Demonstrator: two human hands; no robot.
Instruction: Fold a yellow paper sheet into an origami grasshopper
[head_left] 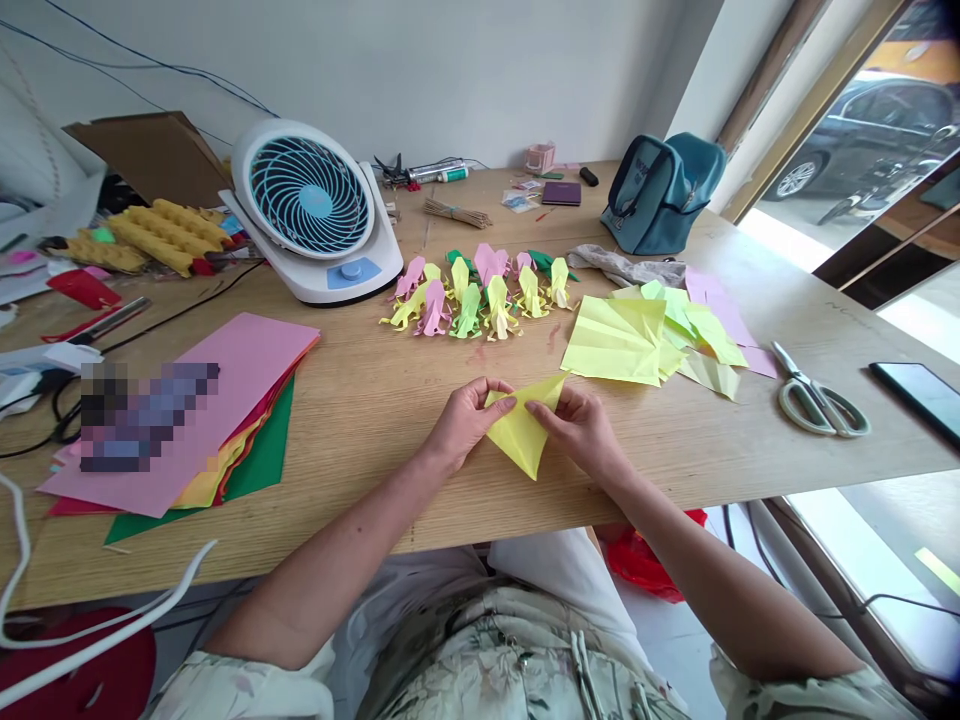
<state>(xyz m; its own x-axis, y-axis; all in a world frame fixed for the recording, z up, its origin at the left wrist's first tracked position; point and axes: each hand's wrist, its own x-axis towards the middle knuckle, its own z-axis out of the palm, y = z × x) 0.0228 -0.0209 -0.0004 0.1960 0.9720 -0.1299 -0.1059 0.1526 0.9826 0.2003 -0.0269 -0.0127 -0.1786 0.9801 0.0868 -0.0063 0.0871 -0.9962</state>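
Note:
A folded yellow paper (523, 432) lies on the wooden table (390, 400) near its front edge, shaped like a narrow kite pointing toward me. My left hand (466, 420) pinches its left upper edge with thumb and fingers closed. From the right, my right hand (581, 428) pinches the middle fold. Beyond the hands stands a row of several finished origami figures (480, 290) in yellow, pink and green.
Folded yellow and green sheets (645, 335) lie at right, with scissors (817, 398) and a phone (922, 395) farther right. A stack of coloured paper (217, 420) sits at left. A white fan (311, 215) and a teal bag (660, 190) stand behind.

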